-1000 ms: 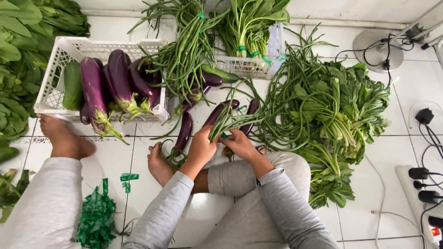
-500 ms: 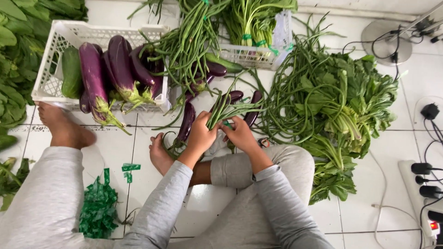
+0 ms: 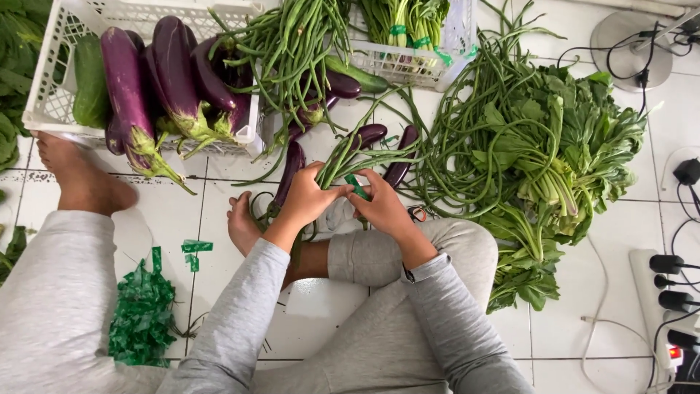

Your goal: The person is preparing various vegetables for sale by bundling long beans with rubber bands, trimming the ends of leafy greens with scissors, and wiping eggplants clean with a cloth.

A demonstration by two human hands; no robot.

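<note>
Sitting on white tiled floor (image 3: 219, 197); left hand (image 3: 306, 198) grips long-bean bundle (image 3: 350, 157), right hand (image 3: 383, 208) pinches green tape (image 3: 356, 186).

Floor (image 3: 240, 219): white glazed square tiles, dark grout lines, some grime along the joint at left of frame. Light even and diffuse, soft shadows only.

Upper right of frame: round grey stand base (image 3: 627, 40) on the floor, black cables running from it.

Right edge: white power strip (image 3: 656, 292) lying on the tiles, several black plugs seated, one small red indicator lit near the lower right corner. Thin white cable (image 3: 609, 321) trails across the tile beside it. Separate black adapter (image 3: 687, 171) at right edge, mid-height.

Top right: pale strip of wall base (image 3: 627, 4).
</note>
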